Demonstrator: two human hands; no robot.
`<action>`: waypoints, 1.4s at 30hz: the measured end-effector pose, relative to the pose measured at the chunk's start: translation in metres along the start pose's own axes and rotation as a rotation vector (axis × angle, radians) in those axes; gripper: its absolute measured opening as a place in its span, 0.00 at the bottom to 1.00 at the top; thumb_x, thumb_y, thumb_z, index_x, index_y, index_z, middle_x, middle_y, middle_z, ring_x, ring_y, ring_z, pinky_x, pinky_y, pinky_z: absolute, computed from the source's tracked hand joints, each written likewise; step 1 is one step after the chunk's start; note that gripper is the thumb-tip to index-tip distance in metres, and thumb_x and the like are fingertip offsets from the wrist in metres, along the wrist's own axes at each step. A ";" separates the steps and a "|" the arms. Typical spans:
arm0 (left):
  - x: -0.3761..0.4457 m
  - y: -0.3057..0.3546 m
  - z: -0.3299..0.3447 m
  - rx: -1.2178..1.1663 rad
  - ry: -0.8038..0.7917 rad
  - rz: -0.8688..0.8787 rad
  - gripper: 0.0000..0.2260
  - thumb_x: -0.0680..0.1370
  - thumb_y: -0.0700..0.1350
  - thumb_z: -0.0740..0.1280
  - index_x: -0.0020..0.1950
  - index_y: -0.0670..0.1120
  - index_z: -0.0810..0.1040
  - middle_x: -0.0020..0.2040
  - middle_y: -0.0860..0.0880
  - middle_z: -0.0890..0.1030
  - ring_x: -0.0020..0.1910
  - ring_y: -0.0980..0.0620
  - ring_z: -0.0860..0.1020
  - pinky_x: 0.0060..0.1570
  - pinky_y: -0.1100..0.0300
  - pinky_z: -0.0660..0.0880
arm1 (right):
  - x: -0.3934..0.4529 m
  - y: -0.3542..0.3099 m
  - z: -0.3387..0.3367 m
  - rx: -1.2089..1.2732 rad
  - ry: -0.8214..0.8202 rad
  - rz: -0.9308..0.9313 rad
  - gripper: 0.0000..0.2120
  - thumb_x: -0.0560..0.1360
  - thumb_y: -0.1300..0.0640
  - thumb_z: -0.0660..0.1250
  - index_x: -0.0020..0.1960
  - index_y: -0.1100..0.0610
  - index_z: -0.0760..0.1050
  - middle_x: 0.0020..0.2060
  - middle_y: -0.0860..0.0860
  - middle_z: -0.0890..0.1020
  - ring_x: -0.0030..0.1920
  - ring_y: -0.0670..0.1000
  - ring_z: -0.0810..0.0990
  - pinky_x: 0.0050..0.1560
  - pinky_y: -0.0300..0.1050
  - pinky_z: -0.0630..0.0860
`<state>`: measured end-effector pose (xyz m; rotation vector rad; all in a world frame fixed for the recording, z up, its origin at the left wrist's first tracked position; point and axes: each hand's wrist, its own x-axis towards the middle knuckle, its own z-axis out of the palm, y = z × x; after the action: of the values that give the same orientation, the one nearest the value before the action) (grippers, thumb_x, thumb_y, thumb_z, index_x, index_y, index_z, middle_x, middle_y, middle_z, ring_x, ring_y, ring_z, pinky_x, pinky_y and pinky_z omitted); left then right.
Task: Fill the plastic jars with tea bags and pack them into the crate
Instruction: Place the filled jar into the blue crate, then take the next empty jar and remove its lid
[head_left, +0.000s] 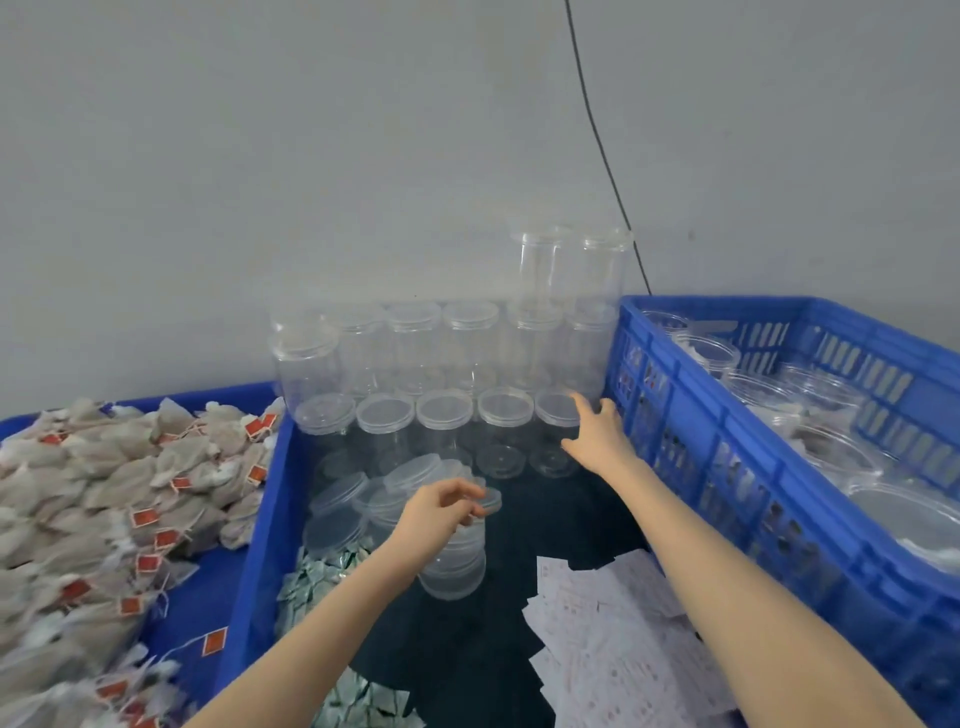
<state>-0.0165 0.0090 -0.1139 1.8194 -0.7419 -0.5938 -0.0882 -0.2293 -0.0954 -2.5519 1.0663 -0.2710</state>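
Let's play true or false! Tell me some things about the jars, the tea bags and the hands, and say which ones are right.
1. The tea bags have red tags. True.
2. The blue crate is on the person's left side. False: it stands on the right; the tea bags lie on the left.
3. The right hand reaches toward the empty clear jars next to the crate. True.
4. The left hand holds a tea bag. False: its fingers are at a clear lid over a stack of lids.
5. All the jars by the wall are full of tea bags. False: they look empty.
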 end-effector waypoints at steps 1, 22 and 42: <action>0.002 -0.003 -0.001 0.006 0.008 -0.001 0.11 0.78 0.34 0.60 0.49 0.46 0.79 0.39 0.51 0.82 0.36 0.57 0.75 0.34 0.73 0.69 | 0.007 0.003 0.005 -0.015 -0.015 0.006 0.37 0.79 0.54 0.67 0.80 0.52 0.50 0.76 0.61 0.51 0.76 0.62 0.56 0.69 0.56 0.65; 0.005 -0.011 0.003 0.093 0.014 0.096 0.10 0.76 0.37 0.66 0.49 0.52 0.78 0.41 0.54 0.82 0.41 0.59 0.78 0.45 0.67 0.72 | -0.018 0.003 0.043 0.385 0.516 -0.034 0.35 0.67 0.50 0.79 0.67 0.58 0.67 0.66 0.54 0.71 0.63 0.57 0.74 0.48 0.47 0.72; -0.004 0.004 -0.008 -0.433 -0.233 0.039 0.24 0.71 0.50 0.74 0.64 0.52 0.71 0.61 0.45 0.78 0.58 0.52 0.79 0.61 0.56 0.74 | -0.123 -0.034 0.049 1.203 -0.331 -0.099 0.45 0.65 0.45 0.79 0.75 0.53 0.61 0.67 0.52 0.76 0.64 0.50 0.77 0.64 0.50 0.76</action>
<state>-0.0142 0.0160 -0.1069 1.3481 -0.7346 -0.8775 -0.1368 -0.1070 -0.1311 -1.4717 0.4044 -0.3523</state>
